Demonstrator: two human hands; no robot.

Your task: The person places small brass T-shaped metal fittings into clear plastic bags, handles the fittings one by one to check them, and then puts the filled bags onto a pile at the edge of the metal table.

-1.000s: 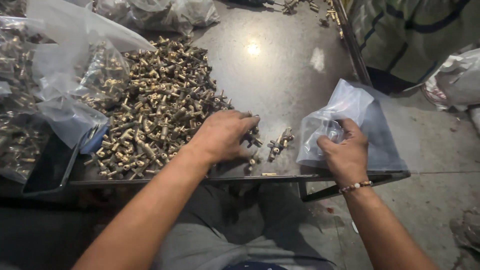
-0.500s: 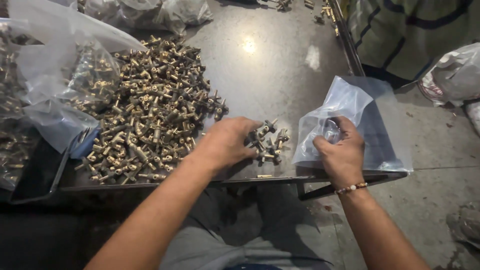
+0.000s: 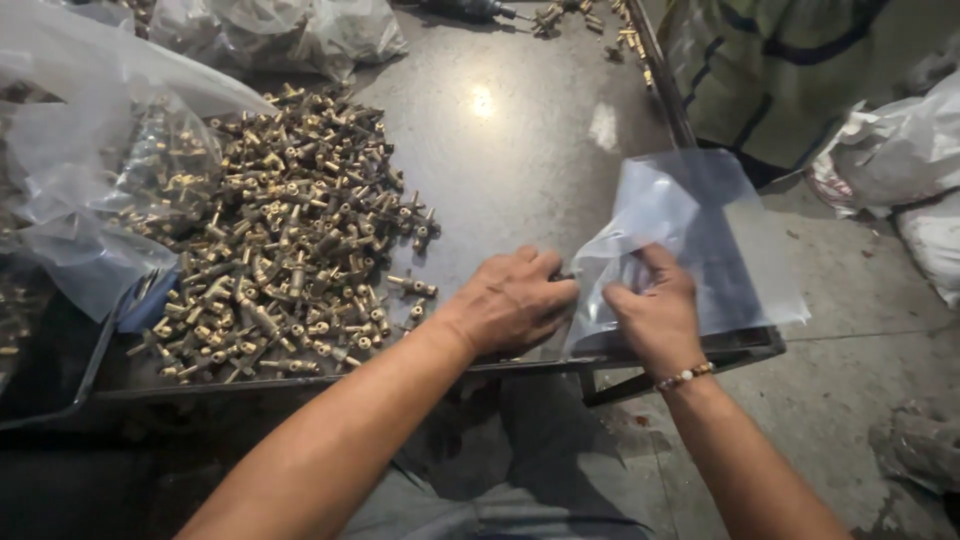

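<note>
1. Gripping the clear plastic bag [image 3: 690,240] at its near left edge, the right hand [image 3: 655,318] has thumb and fingers closed on the film, a beaded bracelet [image 3: 685,376] on its wrist.
2. Left hand [image 3: 512,300] sits just left of the bag, knuckles up, fingers curled and bunched, fingertips touching the bag's opening edge. Whether it has anything inside that curl, I cannot tell.
3. The bag lies flat on the dark metal surface [image 3: 520,150], its right side hanging past the surface's right rim, its mouth turned towards the two hands.
4. Left of the bag, well apart from it, sprawls a big heap of small brass fittings [image 3: 280,230], T-shaped and stubby, all tangled together.
5. A few stray fittings [image 3: 412,288] lie between that heap and the left hand, just beside the knuckles.
6. Further left of the bag, past the heap, a large crumpled plastic sack [image 3: 90,180] slumps open with more brass pieces showing through it.
7. Beyond the bag, at the far end of the surface, more rumpled plastic [image 3: 290,35] is piled up.
8. Right of the bag, off the surface, a white sack [image 3: 900,150] rests on the concrete floor [image 3: 850,400].
</note>
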